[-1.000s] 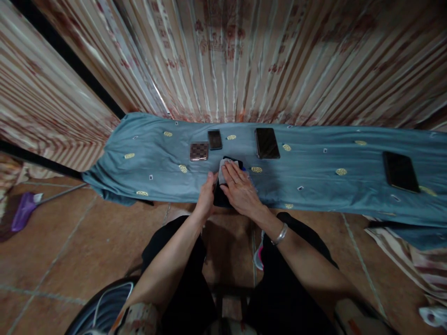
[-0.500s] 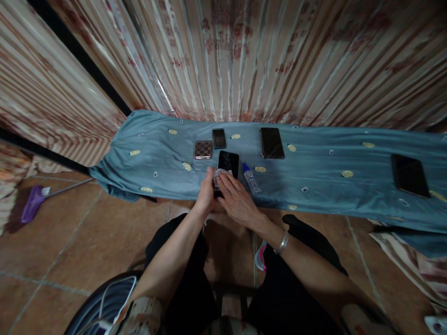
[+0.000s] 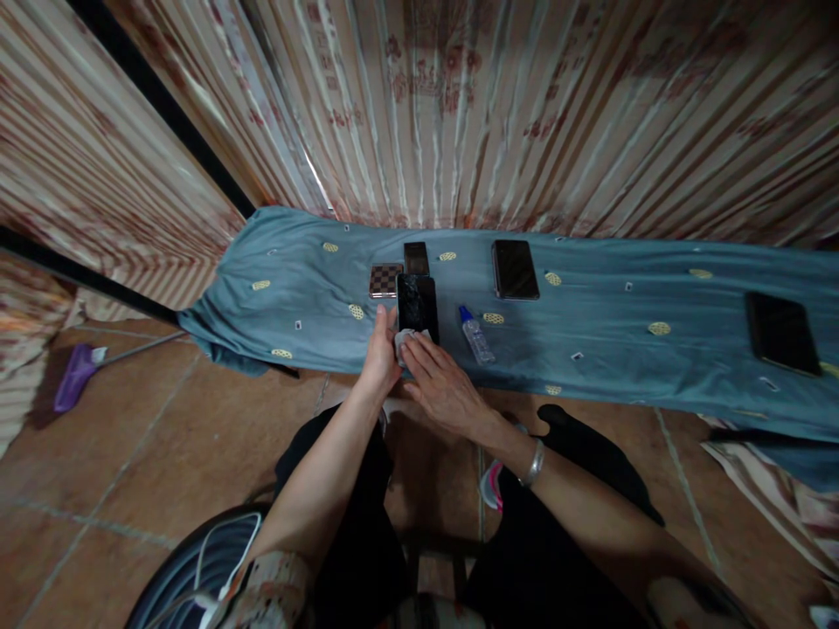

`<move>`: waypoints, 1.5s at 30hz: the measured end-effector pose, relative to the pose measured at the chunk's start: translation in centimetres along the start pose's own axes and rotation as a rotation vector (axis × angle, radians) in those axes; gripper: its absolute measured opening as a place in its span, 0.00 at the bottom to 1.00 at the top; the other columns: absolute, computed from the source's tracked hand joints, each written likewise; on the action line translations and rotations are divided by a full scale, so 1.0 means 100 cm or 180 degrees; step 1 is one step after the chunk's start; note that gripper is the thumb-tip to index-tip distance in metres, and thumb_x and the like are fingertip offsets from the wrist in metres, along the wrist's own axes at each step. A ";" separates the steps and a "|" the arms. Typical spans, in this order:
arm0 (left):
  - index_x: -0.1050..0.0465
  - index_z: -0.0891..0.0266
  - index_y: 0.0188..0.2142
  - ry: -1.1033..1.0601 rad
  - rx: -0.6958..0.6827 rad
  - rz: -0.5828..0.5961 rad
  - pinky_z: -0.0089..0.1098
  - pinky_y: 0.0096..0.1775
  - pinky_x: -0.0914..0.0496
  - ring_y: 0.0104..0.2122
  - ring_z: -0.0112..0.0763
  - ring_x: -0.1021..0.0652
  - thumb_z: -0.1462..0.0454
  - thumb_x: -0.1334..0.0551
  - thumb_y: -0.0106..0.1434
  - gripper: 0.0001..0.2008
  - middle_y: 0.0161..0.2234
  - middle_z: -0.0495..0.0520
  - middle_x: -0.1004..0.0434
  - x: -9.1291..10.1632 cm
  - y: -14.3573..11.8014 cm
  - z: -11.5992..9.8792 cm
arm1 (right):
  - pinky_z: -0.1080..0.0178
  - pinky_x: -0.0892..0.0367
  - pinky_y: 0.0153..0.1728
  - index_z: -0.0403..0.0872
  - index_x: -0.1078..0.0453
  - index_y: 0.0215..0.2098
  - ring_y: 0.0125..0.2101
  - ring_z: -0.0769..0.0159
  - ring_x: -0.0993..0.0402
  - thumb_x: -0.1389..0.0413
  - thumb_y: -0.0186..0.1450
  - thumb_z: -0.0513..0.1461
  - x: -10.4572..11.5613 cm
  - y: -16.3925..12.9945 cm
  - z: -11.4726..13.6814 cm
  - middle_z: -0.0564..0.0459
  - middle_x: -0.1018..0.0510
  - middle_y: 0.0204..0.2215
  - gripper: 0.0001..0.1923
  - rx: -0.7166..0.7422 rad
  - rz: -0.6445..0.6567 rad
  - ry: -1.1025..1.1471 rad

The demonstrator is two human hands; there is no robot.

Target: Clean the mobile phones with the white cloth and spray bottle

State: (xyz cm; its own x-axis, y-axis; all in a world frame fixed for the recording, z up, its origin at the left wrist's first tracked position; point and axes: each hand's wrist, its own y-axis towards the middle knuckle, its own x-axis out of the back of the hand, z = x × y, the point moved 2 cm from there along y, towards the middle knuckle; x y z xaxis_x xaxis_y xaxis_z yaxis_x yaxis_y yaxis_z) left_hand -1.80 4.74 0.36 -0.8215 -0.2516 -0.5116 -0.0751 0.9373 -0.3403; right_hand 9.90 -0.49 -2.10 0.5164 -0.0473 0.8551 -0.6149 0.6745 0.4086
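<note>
Phone: a dark phone (image 3: 417, 306) lies flat on the table (image 3: 590, 341), near its front edge, screen up, with what look like cracks on the glass.
Left hand: the left hand (image 3: 382, 354) rests against the phone's left lower edge, fingers curled round it to brace it.
Right hand: the right hand (image 3: 440, 387) lies flat, fingers stretched out and pressing a small white cloth (image 3: 407, 340) onto the phone's near end.
Bottle: a small spray bottle (image 3: 475, 335) lies on its side just right of the phone, apart from both hands.
Others: a checkered case (image 3: 384, 279) and a small phone (image 3: 416, 258) lie just behind; a larger phone (image 3: 515, 268) and a far one (image 3: 781, 332) lie to the right.
Doing it well: likely best to keep the left hand steady as a stop, press lightly over the cracked glass, and wipe in straight overlapping passes.
</note>
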 end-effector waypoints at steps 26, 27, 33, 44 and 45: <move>0.27 0.61 0.54 -0.0321 0.0127 0.0018 0.45 0.54 0.28 0.50 0.46 0.19 0.44 0.47 0.68 0.28 0.48 0.60 0.17 -0.003 0.006 -0.010 | 0.41 0.44 0.69 0.38 0.53 0.73 0.73 0.51 0.57 0.49 0.71 0.37 0.012 -0.008 -0.015 0.35 0.42 0.70 0.35 -0.0250 -0.0261 0.0040; 0.27 0.61 0.54 -0.0309 0.0140 0.0037 0.45 0.54 0.27 0.50 0.47 0.19 0.44 0.46 0.68 0.28 0.47 0.60 0.17 -0.003 0.006 -0.010 | 0.41 0.44 0.69 0.39 0.55 0.73 0.73 0.51 0.57 0.49 0.71 0.37 0.012 -0.008 -0.016 0.36 0.43 0.70 0.35 -0.0274 -0.0293 0.0060; 0.26 0.63 0.55 -0.0214 0.0296 0.0208 0.46 0.52 0.26 0.48 0.49 0.18 0.44 0.45 0.67 0.29 0.45 0.61 0.16 -0.013 -0.001 -0.008 | 0.43 0.46 0.69 0.40 0.59 0.74 0.73 0.53 0.58 0.53 0.74 0.41 0.014 -0.009 -0.027 0.37 0.46 0.71 0.35 -0.0468 -0.0460 0.0123; 0.24 0.65 0.54 -0.0054 0.0485 0.0395 0.44 0.54 0.26 0.49 0.49 0.18 0.47 0.47 0.69 0.28 0.46 0.62 0.16 -0.021 -0.007 0.004 | 0.44 0.49 0.70 0.45 0.66 0.75 0.73 0.56 0.58 0.56 0.75 0.45 0.028 -0.008 -0.042 0.39 0.52 0.74 0.36 -0.0870 -0.0607 0.0364; 0.24 0.65 0.54 -0.0048 0.0519 0.0383 0.44 0.54 0.26 0.49 0.49 0.18 0.47 0.47 0.70 0.28 0.46 0.62 0.16 -0.022 -0.007 0.006 | 0.45 0.49 0.70 0.45 0.66 0.75 0.73 0.56 0.58 0.56 0.75 0.45 0.030 -0.009 -0.044 0.40 0.52 0.74 0.36 -0.0911 -0.0632 0.0375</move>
State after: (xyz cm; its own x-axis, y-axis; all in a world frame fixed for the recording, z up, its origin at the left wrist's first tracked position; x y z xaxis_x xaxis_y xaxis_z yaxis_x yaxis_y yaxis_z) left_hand 0.37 4.49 1.24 -0.8104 -0.1447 -0.5678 0.1168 0.9097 -0.3986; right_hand 14.57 2.01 -1.28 0.6843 -0.1240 0.7185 -0.3126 0.8404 0.4428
